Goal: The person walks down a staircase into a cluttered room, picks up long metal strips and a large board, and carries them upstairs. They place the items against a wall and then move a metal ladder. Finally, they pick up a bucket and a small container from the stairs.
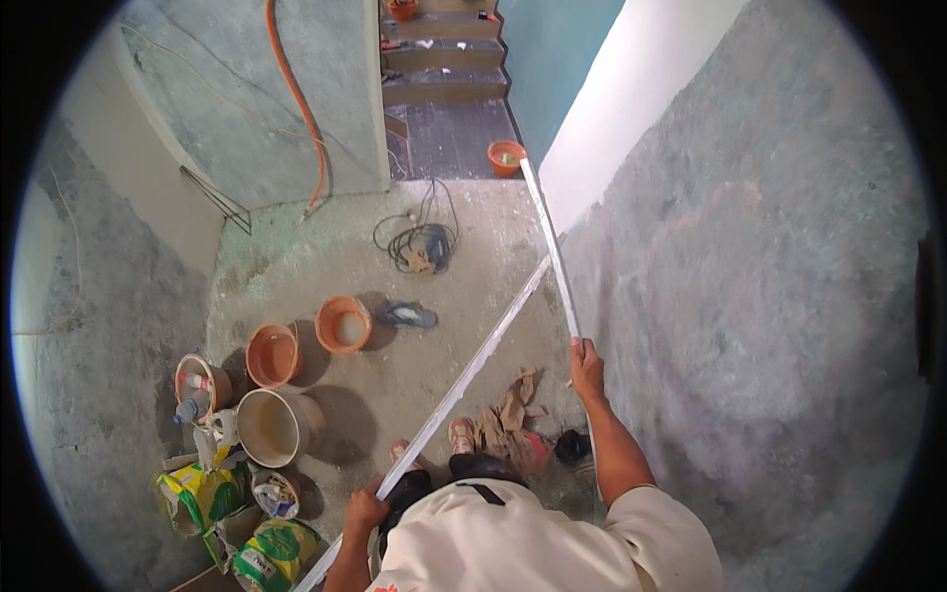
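My left hand (365, 507) is closed around a long, straight whitish straightedge bar (456, 389). It slants from beside my left hip across my feet to the base of the right wall, where its far end meets a second bar. That second straightedge bar (551, 245) is in my right hand (587, 370), whose fingers are wrapped round it. It runs forward along the right wall, its far end beside a small orange bucket (505, 158) at the doorway. Part of each bar is hidden behind my hands and arms.
Orange buckets (273, 356), a large pale bucket (268, 428) and yellow-green bags (279, 555) stand at left. Ahead lie a sandal (408, 314) and a coiled cable (402, 250). Torn brown paper (513, 414) lies by my feet. Steps (444, 92) rise beyond the doorway.
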The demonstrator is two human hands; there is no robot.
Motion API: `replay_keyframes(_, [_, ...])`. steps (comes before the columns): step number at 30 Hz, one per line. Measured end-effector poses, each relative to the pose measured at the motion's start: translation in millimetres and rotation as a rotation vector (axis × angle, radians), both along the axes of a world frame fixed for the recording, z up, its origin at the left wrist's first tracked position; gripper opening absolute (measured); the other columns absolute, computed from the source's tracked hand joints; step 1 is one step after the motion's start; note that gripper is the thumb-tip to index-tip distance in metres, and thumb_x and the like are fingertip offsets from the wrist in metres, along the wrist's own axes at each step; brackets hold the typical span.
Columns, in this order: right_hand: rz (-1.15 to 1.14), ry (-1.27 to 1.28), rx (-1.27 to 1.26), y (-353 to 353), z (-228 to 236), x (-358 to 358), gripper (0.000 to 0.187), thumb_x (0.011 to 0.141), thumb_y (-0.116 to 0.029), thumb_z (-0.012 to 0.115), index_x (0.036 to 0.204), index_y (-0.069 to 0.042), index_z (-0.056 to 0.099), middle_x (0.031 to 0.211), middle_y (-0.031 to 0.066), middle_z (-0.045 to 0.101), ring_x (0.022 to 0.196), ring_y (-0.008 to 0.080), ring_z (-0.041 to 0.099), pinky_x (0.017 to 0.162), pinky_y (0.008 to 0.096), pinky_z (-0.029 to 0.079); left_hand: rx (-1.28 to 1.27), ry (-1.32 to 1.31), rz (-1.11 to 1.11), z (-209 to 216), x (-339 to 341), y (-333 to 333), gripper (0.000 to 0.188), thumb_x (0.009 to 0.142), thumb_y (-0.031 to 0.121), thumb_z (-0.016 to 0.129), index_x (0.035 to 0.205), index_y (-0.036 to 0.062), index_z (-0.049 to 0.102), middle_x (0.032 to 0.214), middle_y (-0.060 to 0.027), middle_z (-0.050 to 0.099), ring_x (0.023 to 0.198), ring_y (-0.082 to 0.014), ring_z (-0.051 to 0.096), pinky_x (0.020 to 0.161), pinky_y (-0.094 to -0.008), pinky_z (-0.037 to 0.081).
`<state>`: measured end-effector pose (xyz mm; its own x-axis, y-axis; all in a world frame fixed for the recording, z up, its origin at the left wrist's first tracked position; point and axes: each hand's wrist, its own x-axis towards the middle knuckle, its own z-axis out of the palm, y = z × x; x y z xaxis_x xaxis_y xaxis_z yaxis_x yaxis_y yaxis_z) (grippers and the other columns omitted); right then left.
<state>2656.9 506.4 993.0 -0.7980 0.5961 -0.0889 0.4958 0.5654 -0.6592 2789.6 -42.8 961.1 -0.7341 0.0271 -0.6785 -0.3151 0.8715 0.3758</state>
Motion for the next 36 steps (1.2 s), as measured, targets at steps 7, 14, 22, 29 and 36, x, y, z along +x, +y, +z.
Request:
replay_keyframes(7, [0.014, -0.405, 0.092, 37.0, -15.1, 39.7, 0.059, 0.101, -0.062, 0.051, 0.113, -0.006, 0.064, 0.094, 0.0298, 0.071, 0.094, 0.0535, 0.068, 0.083, 0.0593, 0.053, 0.016, -0.008, -0.125, 2.6, -18.5, 25.2, 0.056, 0.083, 0.033, 0.071, 0.139, 0.0288, 0.067, 0.119, -0.0258, 0.071, 0.111, -0.0442, 0.069, 0.098, -0.0512, 0.055])
replay_keyframes(14, [0.33, -0.362, 0.26, -0.7, -0.2, 92.8, 0.054, 0.1, -0.059, 0.056, 0.114, -0.007, 0.064, 0.092, 0.0279, 0.072, 0.089, 0.0516, 0.069, 0.075, 0.0607, 0.054, 0.001, 0.072, -0.064, 56.5, -34.1, 32.4, 0.059, 0.082, 0.027, 0.072, 0.14, 0.0304, 0.067, 0.119, -0.0231, 0.071, 0.11, -0.043, 0.068, 0.098, -0.0503, 0.054])
replay_keyframes(22, [0.289, -0.214, 0.289, 20.5, 23.1, 75.6, 0.047, 0.104, -0.052, 0.055, 0.106, -0.006, 0.061, 0.081, 0.0288, 0.069, 0.081, 0.0533, 0.067, 0.069, 0.0609, 0.051, -0.009, 0.126, -0.138, 52.8, -21.2, -24.4, 0.061, 0.081, 0.023, 0.074, 0.141, 0.0288, 0.066, 0.115, -0.0199, 0.071, 0.11, -0.0416, 0.068, 0.097, -0.0501, 0.054])
replay_keyframes(29, [0.082, -0.295, 0.177, 39.3, 16.8, 59.7, 0.047, 0.102, -0.054, 0.057, 0.103, -0.008, 0.06, 0.077, 0.028, 0.067, 0.081, 0.053, 0.067, 0.069, 0.0608, 0.051, 0.032, 0.103, -0.19, 48.0, -13.2, -31.6, 0.061, 0.08, 0.024, 0.078, 0.14, 0.0312, 0.066, 0.114, -0.0185, 0.071, 0.111, -0.0405, 0.067, 0.097, -0.0494, 0.054])
replay_keyframes(36, [-0.083, -0.276, 0.262, 89.5, 26.7, 78.0, 0.051, 0.101, -0.056, 0.056, 0.11, -0.007, 0.065, 0.09, 0.0307, 0.071, 0.09, 0.0536, 0.068, 0.078, 0.0614, 0.053, 0.068, 0.148, -0.233, 51.2, -0.5, -46.9, 0.062, 0.08, 0.025, 0.08, 0.14, 0.0297, 0.066, 0.107, -0.0167, 0.071, 0.106, -0.0404, 0.068, 0.093, -0.0493, 0.055])
